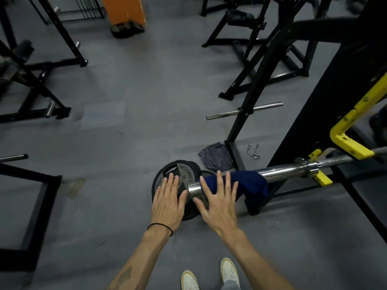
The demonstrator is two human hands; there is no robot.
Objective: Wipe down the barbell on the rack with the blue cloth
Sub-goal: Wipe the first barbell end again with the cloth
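Both hands spread flat, holding nothing — right hand [217, 203] above barbell [278, 169], beside blue cloth [249, 183], left hand [167, 200] clear

Grey rubber gym floor [129, 147]: bears stacked black round weight plates [180, 174], crumpled grey cloth [215, 156], metal spring collar clip [253, 152], black steel rack base [234, 151], two white sneakers [209, 277].

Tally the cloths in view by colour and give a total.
Blue cloth, draped over the barbell sleeve: 1
Grey cloth, on the floor by the rack foot: 1
Total: 2
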